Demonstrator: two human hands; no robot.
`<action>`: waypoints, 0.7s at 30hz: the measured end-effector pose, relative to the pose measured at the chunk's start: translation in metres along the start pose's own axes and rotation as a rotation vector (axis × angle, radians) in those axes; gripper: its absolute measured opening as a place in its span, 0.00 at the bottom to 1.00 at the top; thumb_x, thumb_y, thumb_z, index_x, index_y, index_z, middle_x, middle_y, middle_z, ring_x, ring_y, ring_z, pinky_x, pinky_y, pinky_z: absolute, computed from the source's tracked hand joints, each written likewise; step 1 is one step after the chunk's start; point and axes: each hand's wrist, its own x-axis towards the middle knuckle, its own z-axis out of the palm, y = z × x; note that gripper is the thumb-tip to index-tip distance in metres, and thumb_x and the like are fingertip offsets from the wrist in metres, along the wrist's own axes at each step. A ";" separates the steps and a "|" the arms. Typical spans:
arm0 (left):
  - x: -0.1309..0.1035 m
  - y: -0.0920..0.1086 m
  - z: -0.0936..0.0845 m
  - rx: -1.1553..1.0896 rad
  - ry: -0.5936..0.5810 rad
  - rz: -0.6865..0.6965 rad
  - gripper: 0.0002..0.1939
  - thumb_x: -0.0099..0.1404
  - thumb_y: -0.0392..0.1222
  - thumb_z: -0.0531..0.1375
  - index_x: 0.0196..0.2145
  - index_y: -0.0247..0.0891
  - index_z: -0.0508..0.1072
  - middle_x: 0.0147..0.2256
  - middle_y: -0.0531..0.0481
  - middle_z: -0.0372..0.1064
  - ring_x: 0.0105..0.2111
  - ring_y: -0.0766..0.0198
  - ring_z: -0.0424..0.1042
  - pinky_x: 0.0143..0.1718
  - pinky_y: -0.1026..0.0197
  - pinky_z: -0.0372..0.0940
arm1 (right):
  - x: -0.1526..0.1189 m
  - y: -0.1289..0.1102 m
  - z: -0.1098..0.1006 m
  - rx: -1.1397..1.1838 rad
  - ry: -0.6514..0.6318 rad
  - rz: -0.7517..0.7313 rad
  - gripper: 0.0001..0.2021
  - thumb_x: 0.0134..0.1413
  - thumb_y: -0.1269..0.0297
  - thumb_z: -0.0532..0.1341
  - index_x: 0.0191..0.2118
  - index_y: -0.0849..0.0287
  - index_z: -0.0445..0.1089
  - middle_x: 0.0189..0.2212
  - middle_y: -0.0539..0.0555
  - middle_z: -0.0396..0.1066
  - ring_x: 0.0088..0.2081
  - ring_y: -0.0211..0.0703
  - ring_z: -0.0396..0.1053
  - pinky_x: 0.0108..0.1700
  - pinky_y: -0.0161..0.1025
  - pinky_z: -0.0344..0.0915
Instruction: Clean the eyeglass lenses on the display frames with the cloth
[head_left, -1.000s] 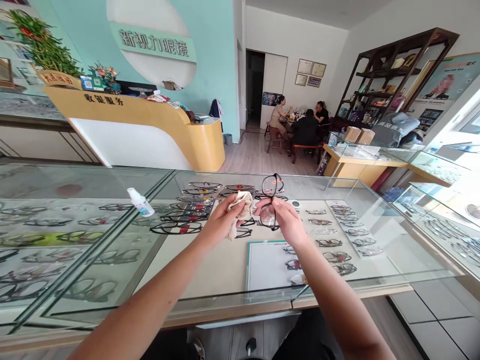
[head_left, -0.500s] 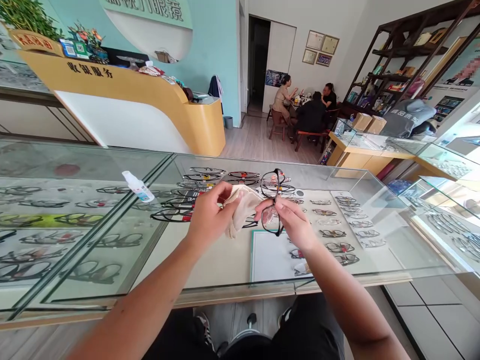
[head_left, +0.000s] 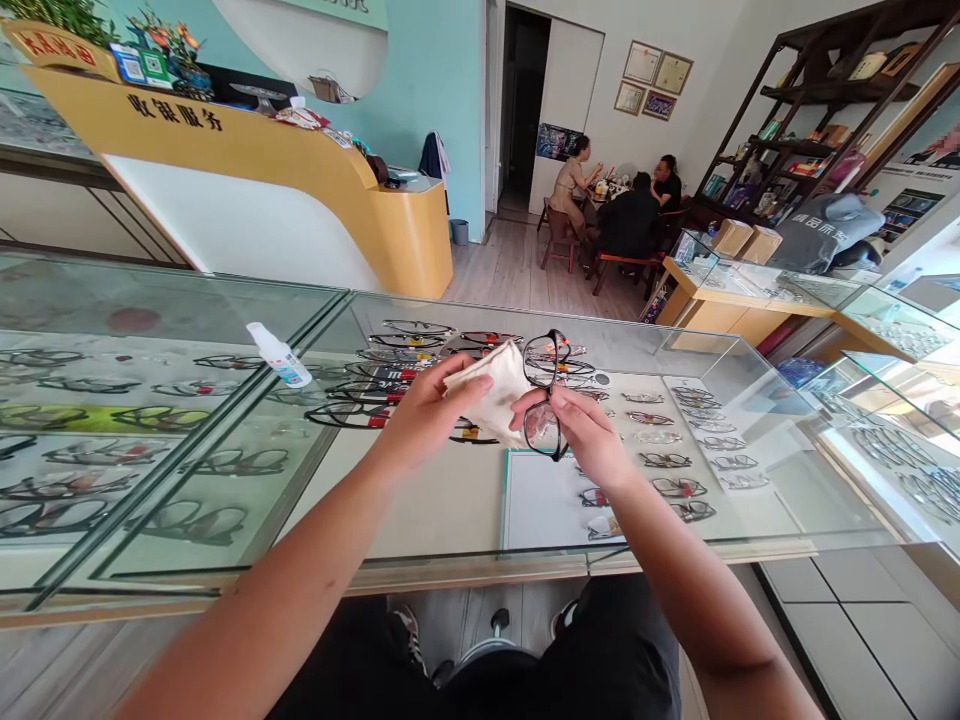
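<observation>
My left hand [head_left: 429, 412] pinches a folded cream cloth [head_left: 496, 388] between thumb and fingers, above the glass counter. Just right of it, my right hand [head_left: 589, 430] grips a pair of black-rimmed glasses [head_left: 556, 452] near the bridge. The glasses are turned so that one lens is above the other, and the upper one is close to the cloth's right edge. Whether cloth and rim touch, I cannot tell. A white spray bottle [head_left: 277, 355] lies tilted on the glass to the left of my hands.
The glass display counter [head_left: 420, 510] holds rows of spectacle frames [head_left: 666, 460] under its top. Beyond it are a wooden cashier desk [head_left: 409, 235] and people seated at a table at the back. More glass cases [head_left: 757, 290] run along the right.
The cloth has gone from bunched up to a flatter, squarer fold in my left hand. The glasses stay in my right hand, nearly in place. The view has shifted slightly.
</observation>
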 end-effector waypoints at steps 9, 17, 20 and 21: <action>-0.009 0.007 0.011 0.049 -0.104 0.019 0.21 0.68 0.59 0.68 0.33 0.41 0.68 0.27 0.56 0.66 0.27 0.65 0.64 0.28 0.64 0.57 | 0.001 0.000 0.000 0.032 -0.020 0.002 0.22 0.80 0.50 0.55 0.50 0.58 0.83 0.40 0.57 0.79 0.40 0.47 0.70 0.49 0.43 0.65; -0.010 0.010 0.012 0.037 -0.105 0.087 0.21 0.68 0.59 0.68 0.33 0.41 0.68 0.25 0.56 0.63 0.24 0.67 0.60 0.25 0.65 0.54 | 0.002 -0.002 0.002 -0.012 -0.013 0.022 0.24 0.78 0.44 0.56 0.48 0.58 0.81 0.39 0.57 0.78 0.41 0.48 0.71 0.50 0.44 0.68; -0.010 0.012 0.013 0.063 -0.083 0.088 0.22 0.67 0.60 0.69 0.32 0.41 0.68 0.25 0.56 0.63 0.23 0.67 0.60 0.24 0.64 0.54 | 0.003 -0.003 0.002 -0.009 -0.021 0.017 0.23 0.78 0.44 0.56 0.47 0.58 0.81 0.38 0.57 0.78 0.40 0.48 0.71 0.50 0.44 0.68; -0.010 0.013 0.013 0.066 -0.083 0.080 0.22 0.66 0.60 0.69 0.32 0.41 0.68 0.25 0.56 0.63 0.23 0.66 0.61 0.24 0.64 0.54 | 0.003 -0.003 0.002 -0.006 -0.022 0.014 0.23 0.78 0.44 0.56 0.46 0.58 0.81 0.38 0.57 0.78 0.40 0.48 0.71 0.49 0.44 0.68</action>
